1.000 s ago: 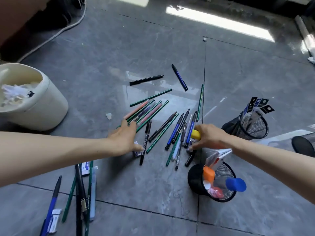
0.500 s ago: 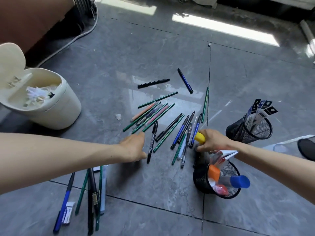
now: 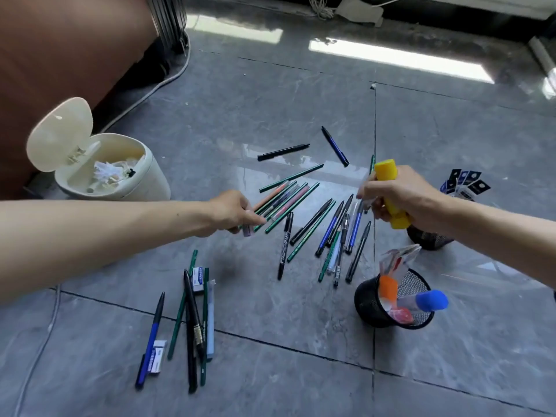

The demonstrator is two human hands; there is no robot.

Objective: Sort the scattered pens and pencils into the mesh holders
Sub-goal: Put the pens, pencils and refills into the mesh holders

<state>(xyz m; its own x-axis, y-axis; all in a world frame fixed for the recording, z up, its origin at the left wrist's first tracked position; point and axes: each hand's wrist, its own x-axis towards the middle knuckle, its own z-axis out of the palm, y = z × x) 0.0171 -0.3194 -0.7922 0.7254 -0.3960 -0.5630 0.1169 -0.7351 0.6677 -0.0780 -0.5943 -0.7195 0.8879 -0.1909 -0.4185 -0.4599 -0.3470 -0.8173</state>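
Now my right hand (image 3: pixel 400 197) is up off the floor (image 3: pixel 270 311), fingers (image 3: pixel 368 191) wrapped around the thick yellow marker (image 3: pixel 387 179), ready for the near mesh holder (image 3: pixel 365 299). My left hand (image 3: pixel 231 210) has reached the pencil bunch (image 3: pixel 285 200) on the floor; whether its fingers pinch it I cannot tell.

I am counting two black cylindrical wire-mesh holders (image 3: pixel 365 299), two small white rectangular erasers (image 3: pixel 198 276), one chunky yellow plastic marker (image 3: pixel 386 171), one cream round plastic bin (image 3: pixel 150 182) with its lid up, and over twenty loose pens and pencils (image 3: pixel 282 152), lying too overlapped for me to be giving an exact number.
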